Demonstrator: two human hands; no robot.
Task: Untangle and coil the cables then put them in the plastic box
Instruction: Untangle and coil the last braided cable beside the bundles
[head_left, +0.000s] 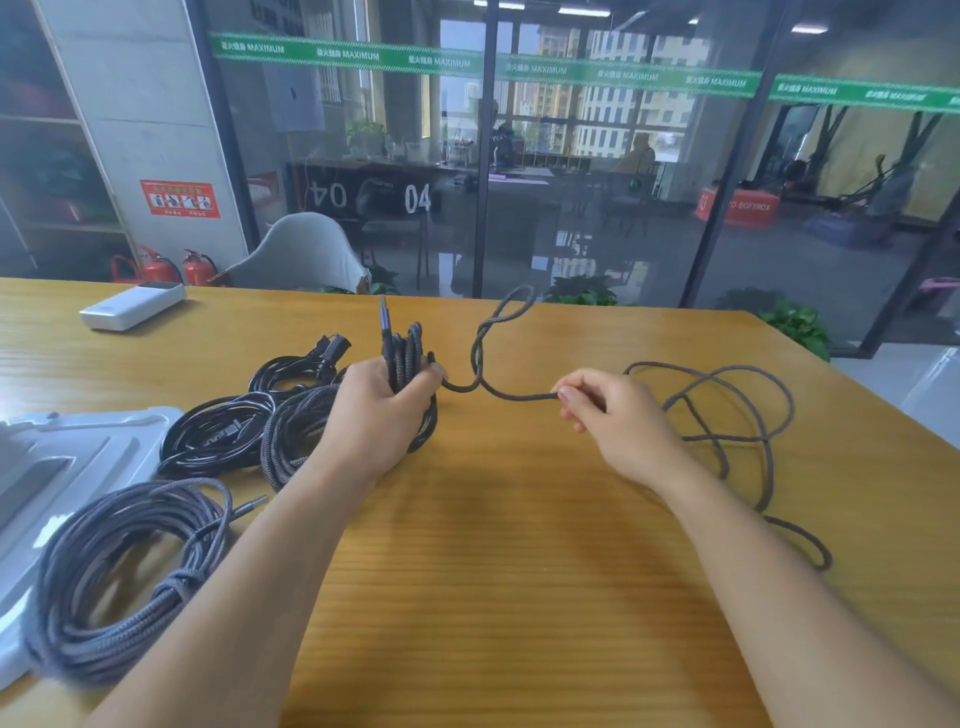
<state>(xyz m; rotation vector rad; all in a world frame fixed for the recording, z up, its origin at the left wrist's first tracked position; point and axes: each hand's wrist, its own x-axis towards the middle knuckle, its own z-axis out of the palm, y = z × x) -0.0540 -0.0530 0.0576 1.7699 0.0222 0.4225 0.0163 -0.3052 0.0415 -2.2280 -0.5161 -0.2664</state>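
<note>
The person's left hand (387, 402) sits just left of the table's middle, fingers curled tight round a half-made coil of grey braided cable (410, 364). The coil's loops stand up above the fist and hang below it at 6 o'clock, and a metal plug (383, 312) pokes straight up at 12 o'clock from the bundle.

From the left hand's 3 o'clock side the same cable runs out, lifts into a raised loop (506, 317) toward 1 o'clock, then drops back to the right hand (605, 410). That hand pinches the strand between thumb and curled fingers, with the other fingers folded in. Past the right hand, toward 3 and 4 o'clock, the loose remainder (737, 410) lies in open, crossing loops on the wooden table (519, 545), one end trailing to 5 o'clock near the right forearm.

At 9 o'clock of the left hand lie two black coiled cables (218, 436), one with black plugs (332, 348) at 11 o'clock, and another braided coil (296, 436) touching the left wrist. A large grey braided coil (119, 577) rests at 7 o'clock, partly over the edge of the pale plastic box (72, 447), which sits at the table's left edge. No cable can be seen inside the box.

A white power bank (132, 305) lies at the far left, well apart from the cables.
</note>
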